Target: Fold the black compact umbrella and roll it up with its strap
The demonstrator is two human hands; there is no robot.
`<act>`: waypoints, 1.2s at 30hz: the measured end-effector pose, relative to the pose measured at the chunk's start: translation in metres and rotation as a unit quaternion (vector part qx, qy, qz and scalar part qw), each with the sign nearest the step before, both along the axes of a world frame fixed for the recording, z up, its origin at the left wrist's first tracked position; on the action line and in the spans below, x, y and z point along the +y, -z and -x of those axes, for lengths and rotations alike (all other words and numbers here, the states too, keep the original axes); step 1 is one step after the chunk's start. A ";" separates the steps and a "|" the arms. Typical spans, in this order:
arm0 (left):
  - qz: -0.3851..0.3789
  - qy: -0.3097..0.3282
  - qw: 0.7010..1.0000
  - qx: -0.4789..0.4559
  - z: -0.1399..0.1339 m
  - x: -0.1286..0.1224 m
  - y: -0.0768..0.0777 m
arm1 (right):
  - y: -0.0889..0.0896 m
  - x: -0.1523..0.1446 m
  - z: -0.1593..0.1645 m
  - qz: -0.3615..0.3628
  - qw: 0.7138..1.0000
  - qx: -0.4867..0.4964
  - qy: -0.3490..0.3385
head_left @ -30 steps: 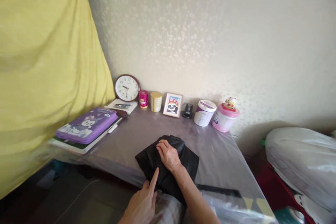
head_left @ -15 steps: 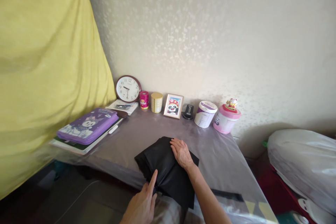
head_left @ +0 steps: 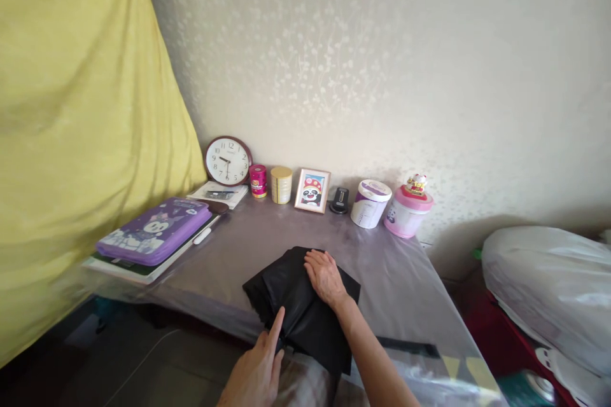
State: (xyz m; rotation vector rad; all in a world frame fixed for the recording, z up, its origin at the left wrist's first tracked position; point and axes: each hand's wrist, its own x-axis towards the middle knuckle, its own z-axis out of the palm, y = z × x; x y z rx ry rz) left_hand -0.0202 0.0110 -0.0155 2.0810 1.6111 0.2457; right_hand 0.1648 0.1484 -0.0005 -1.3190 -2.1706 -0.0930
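Observation:
A black folding umbrella (head_left: pixel 298 286), its cloth loose and bunched in folds, lies over the table's front edge. At its near end my left hand (head_left: pixel 258 359) is closed around what seems to be the handle, mostly hidden by the fingers. The index finger of that hand points forward along the cloth. My right hand (head_left: pixel 325 276) rests flat on top of the cloth, fingers stretched out and close together.
Along the wall stand a clock (head_left: pixel 228 161), a pink tin (head_left: pixel 258 181), a yellow tin (head_left: pixel 281 186), a framed panda picture (head_left: pixel 312 191), a white-purple tub (head_left: pixel 370 205) and a pink tub (head_left: pixel 408 211). A purple case (head_left: pixel 153 232) lies on the left, near a yellow curtain (head_left: pixel 90 108).
The right hand has shifted very slightly left over the black cloth. The left hand keeps its hold. The whole view has moved a little.

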 end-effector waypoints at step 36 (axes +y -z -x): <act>-0.015 0.002 1.000 -0.001 -0.001 -0.004 -0.012 | -0.006 -0.131 -0.085 0.071 0.995 0.035 -0.060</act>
